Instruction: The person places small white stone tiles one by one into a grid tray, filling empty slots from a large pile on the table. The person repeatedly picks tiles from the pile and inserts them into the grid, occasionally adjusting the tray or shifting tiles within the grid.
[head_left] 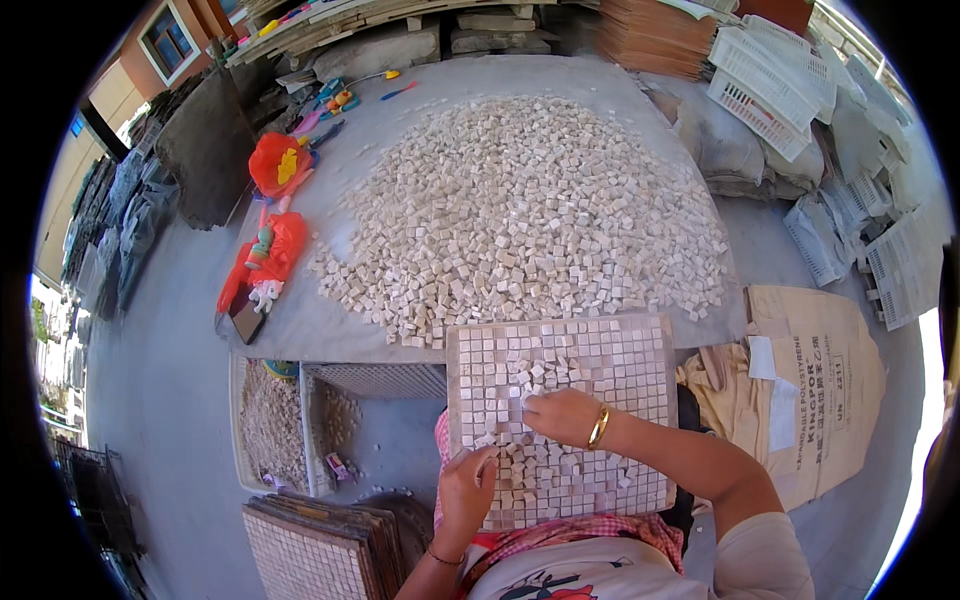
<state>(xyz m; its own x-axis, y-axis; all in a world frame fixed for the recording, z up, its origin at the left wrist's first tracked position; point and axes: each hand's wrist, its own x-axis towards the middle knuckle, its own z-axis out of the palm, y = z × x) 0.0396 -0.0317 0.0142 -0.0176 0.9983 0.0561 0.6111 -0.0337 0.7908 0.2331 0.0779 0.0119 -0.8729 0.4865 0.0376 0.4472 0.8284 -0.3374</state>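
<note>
A square grid tray rests at the near edge of the table, over my lap. Small pale stone tiles fill many of its cells, and loose tiles lie heaped on its upper middle and lower part. My right hand, with a gold bangle at the wrist, reaches over the tray's middle. Its fingertips are pinched at a small stone tile. At the tray's left edge is my left hand, its fingers curled and thumb drawn in; whatever it may hold is hidden.
A wide pile of stone tiles covers the table. Red plastic bags and a phone lie at its left. Below stand a tile-filled crate and stacked grid trays. Right are a paper sack and white crates.
</note>
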